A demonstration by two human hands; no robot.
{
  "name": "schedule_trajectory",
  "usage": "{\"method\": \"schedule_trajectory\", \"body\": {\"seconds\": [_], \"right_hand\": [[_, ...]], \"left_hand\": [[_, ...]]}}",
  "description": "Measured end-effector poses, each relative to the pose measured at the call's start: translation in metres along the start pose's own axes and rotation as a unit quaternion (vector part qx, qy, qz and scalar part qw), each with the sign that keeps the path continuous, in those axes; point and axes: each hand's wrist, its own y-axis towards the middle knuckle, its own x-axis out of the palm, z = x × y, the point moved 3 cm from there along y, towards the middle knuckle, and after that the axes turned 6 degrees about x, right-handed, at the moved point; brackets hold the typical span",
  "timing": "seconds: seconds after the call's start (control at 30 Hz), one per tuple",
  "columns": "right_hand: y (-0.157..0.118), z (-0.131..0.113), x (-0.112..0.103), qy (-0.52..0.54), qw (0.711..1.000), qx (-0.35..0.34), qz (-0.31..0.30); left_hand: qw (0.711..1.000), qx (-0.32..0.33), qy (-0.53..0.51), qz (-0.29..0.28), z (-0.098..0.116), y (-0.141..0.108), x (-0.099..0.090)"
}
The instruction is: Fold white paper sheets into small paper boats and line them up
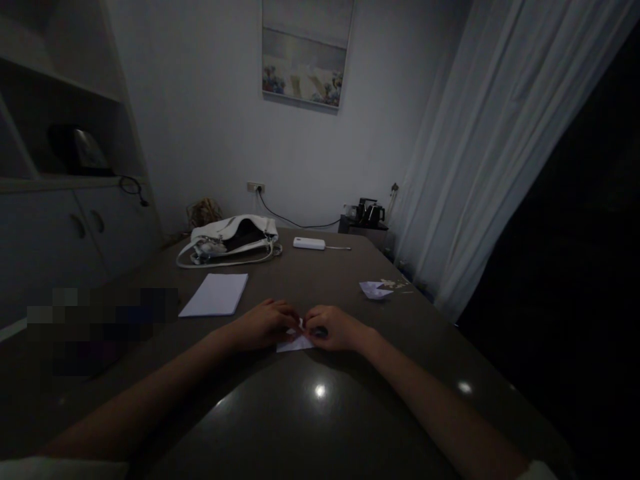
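Toward the left of the dark table lies a white paper stack. Nearer and to its right, the left hand has its fingertips closed on a small white sheet. That sheet lies flat between both hands, touching each, so neither is nearer; its near edge runs left to right. The right hand pinches its right side. Farther right and beyond sits a folded paper shape.
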Motion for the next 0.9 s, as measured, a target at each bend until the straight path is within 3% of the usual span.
{"method": "schedule_trajectory", "body": {"seconds": [0.53,0.77,0.9], "right_hand": [[0.001,0.004,0.003,0.025,0.999,0.027,0.014],[0.006,0.025,0.008,0.085,0.98,0.166,0.076],[0.009,0.031,0.006,0.002,0.974,0.211,0.087]], "left_hand": [[1.0,-0.002,0.003,0.005,0.004,0.001,-0.002],[1.0,-0.008,-0.001,-0.015,0.004,0.004,-0.003],[1.0,-0.008,0.0,-0.02,0.003,0.006,-0.003]]}}
